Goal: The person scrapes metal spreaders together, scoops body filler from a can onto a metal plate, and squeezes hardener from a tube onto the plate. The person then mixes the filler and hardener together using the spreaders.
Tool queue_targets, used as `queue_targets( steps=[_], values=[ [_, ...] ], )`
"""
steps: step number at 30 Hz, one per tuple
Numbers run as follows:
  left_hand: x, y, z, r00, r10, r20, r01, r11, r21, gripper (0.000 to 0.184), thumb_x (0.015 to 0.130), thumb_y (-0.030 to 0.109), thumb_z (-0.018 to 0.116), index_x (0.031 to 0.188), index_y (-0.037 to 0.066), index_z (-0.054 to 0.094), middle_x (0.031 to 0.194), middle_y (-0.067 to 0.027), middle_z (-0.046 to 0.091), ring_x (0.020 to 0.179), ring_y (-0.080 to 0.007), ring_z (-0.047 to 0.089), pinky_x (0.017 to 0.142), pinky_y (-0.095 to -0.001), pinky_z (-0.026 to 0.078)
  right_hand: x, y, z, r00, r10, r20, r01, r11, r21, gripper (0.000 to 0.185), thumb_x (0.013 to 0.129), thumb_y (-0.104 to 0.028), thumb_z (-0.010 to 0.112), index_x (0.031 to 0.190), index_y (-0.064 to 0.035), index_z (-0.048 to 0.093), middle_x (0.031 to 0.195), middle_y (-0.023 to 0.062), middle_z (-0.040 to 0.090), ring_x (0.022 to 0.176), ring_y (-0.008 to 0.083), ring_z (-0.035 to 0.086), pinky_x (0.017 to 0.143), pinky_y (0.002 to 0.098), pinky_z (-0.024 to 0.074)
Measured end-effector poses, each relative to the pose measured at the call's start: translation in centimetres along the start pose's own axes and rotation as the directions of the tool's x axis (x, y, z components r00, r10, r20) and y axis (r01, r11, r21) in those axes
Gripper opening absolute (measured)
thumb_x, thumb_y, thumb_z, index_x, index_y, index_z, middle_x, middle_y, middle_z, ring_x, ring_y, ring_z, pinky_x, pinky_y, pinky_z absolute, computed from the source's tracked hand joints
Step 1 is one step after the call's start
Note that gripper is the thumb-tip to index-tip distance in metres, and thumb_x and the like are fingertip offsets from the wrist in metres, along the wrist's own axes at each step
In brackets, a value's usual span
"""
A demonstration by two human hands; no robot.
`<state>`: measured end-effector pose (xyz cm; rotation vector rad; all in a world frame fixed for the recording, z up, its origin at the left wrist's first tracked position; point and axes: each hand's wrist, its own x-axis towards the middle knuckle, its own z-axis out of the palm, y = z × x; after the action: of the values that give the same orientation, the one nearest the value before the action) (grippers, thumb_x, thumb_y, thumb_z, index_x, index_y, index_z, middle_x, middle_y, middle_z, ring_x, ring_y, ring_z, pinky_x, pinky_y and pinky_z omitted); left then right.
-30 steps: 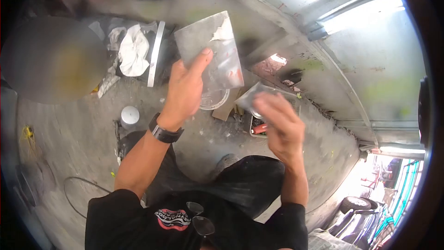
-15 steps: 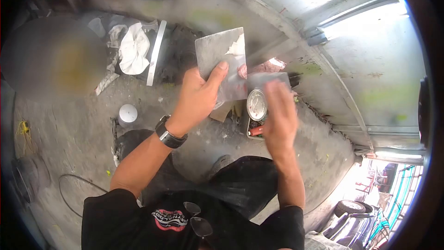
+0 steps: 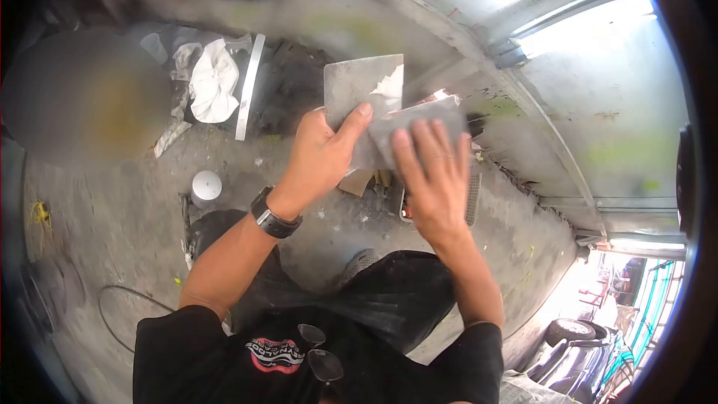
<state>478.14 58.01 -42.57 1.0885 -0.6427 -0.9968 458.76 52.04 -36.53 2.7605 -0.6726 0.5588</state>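
Observation:
My left hand [image 3: 321, 146] grips a thin, flat grey metal plate [image 3: 351, 78], thumb laid across its face. White paste [image 3: 389, 84] is smeared near the plate's upper right corner. A second flat grey plate [image 3: 384, 135] is in my right hand [image 3: 437, 187], whose fingers lie spread over its face while the thumb is hidden. This second plate overlaps the lower right of the first; whether they touch is hard to tell. Motion blurs the right fingers. Below the right hand, a mesh basket [image 3: 473, 194] is partly covered.
On the floor to the left stand a white-topped round can [image 3: 206, 185] and a crumpled white cloth [image 3: 215, 82] beside a long white strip [image 3: 250, 90]. A piece of cardboard [image 3: 355, 182] lies below the plates. A metal panel [image 3: 628, 90] rises on the right. A hose [image 3: 120, 288] curves at lower left.
My right hand has moved up and left, bringing its plate over the lower right of the left-hand plate. The round tin over the basket is now hidden. My left hand has barely shifted.

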Motion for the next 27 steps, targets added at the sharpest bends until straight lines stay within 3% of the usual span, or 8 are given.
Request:
queue_targets(
  steps=[2, 3, 6, 7, 11, 14, 17, 27],
  values=[
    [-0.2, 0.4, -0.4, 0.991, -0.133, 0.011, 0.132, 0.988, 0.077, 0.031, 0.104, 0.026, 0.062, 0.096, -0.002, 0.072, 0.076, 0.0057, 0.06, 0.067, -0.0035, 0.048, 0.056, -0.0271, 0.04, 0.0, 0.1, 0.0, 0.992, -0.064, 0.104, 0.061, 0.997, 0.041, 0.051, 0.084, -0.004, 0.064, 0.134, -0.0121, 0.066, 0.135, 0.0153, 0.061, 0.129, 0.0373, 0.057, 0.112, 0.0668, 0.0308],
    [-0.2, 0.1, -0.3, 0.995, -0.099, 0.0, 0.099, 0.995, 0.023, 0.03, 0.104, 0.026, 0.062, 0.097, -0.001, 0.072, 0.078, 0.0052, 0.061, 0.068, -0.0036, 0.049, 0.058, -0.027, 0.042, 0.3, 0.5, -1.0, 0.998, -0.026, 0.065, 0.019, 0.994, 0.108, 0.056, 0.08, 0.007, 0.062, 0.133, -0.0096, 0.067, 0.135, 0.0159, 0.061, 0.128, 0.0372, 0.058, 0.112, 0.0593, 0.0366],
    [0.3, -0.5, 0.6, 0.998, -0.058, 0.009, 0.058, 0.985, -0.162, 0.028, 0.104, 0.025, 0.063, 0.1, -0.001, 0.072, 0.084, 0.0036, 0.065, 0.074, -0.0041, 0.053, 0.063, -0.0265, 0.046, 0.8, 0.9, -1.8, 0.956, 0.282, 0.078, -0.247, 0.638, 0.729, 0.063, 0.075, 0.016, 0.056, 0.133, -0.0071, 0.066, 0.135, 0.0171, 0.061, 0.128, 0.0392, 0.057, 0.111, 0.0491, 0.0429],
    [0.3, -0.2, 1.0, 0.997, -0.081, 0.019, 0.083, 0.963, -0.257, 0.028, 0.103, 0.025, 0.063, 0.101, -0.002, 0.072, 0.086, 0.0029, 0.066, 0.075, -0.0043, 0.054, 0.065, -0.0262, 0.046, 0.5, 1.0, -0.9, 0.955, 0.28, 0.102, -0.264, 0.639, 0.722, 0.068, 0.073, 0.02, 0.052, 0.135, -0.0049, 0.063, 0.137, 0.0199, 0.059, 0.128, 0.0413, 0.056, 0.108, 0.041, 0.0465],
    [0.6, -0.9, -0.1, 0.995, -0.1, 0.012, 0.097, 0.923, -0.372, 0.03, 0.103, 0.024, 0.064, 0.105, -0.004, 0.071, 0.096, 0.0001, 0.069, 0.082, -0.0053, 0.057, 0.071, -0.0261, 0.049, -2.8, 2.3, 3.9, 0.987, 0.09, 0.134, -0.13, 0.935, 0.329, 0.072, 0.072, 0.017, 0.058, 0.14, -0.006, 0.059, 0.141, 0.0215, 0.055, 0.131, 0.0424, 0.054, 0.11, 0.0528, 0.0429],
    [0.5, 0.1, 0.4, 0.998, -0.012, -0.055, -0.001, 0.971, -0.239, 0.031, 0.104, 0.025, 0.063, 0.103, -0.005, 0.071, 0.089, 0.0007, 0.068, 0.077, -0.0053, 0.055, 0.068, -0.027, 0.048, -3.3, 2.9, 2.7, 0.989, 0.087, 0.116, -0.108, 0.975, 0.192, 0.072, 0.073, 0.015, 0.06, 0.141, -0.0078, 0.058, 0.142, 0.0192, 0.055, 0.131, 0.0435, 0.053, 0.11, 0.0592, 0.0406],
    [0.2, 0.1, -0.1, 0.996, 0.017, 0.083, -0.03, 0.988, 0.15, 0.033, 0.104, 0.027, 0.062, 0.1, -0.005, 0.07, 0.078, 0.0018, 0.065, 0.07, -0.0058, 0.05, 0.062, -0.0287, 0.046, -0.7, 2.6, 0.3, 0.997, 0.063, 0.053, -0.07, 0.984, 0.162, 0.071, 0.075, 0.008, 0.062, 0.142, -0.0125, 0.058, 0.141, 0.0156, 0.056, 0.129, 0.0424, 0.054, 0.108, 0.0622, 0.0401],
    [0.2, -1.8, 0.0, 0.995, 0.102, -0.021, -0.094, 0.965, 0.245, 0.037, 0.104, 0.028, 0.062, 0.084, -0.004, 0.064, 0.067, -0.0005, 0.056, 0.063, -0.007, 0.044, 0.055, -0.0309, 0.041, -0.8, -0.4, 0.4, 0.961, -0.159, 0.227, 0.106, 0.967, 0.231, 0.052, 0.081, -0.011, 0.061, 0.132, -0.0157, 0.064, 0.135, 0.0073, 0.06, 0.125, 0.0328, 0.056, 0.106, 0.0588, 0.0411]
  ],
)
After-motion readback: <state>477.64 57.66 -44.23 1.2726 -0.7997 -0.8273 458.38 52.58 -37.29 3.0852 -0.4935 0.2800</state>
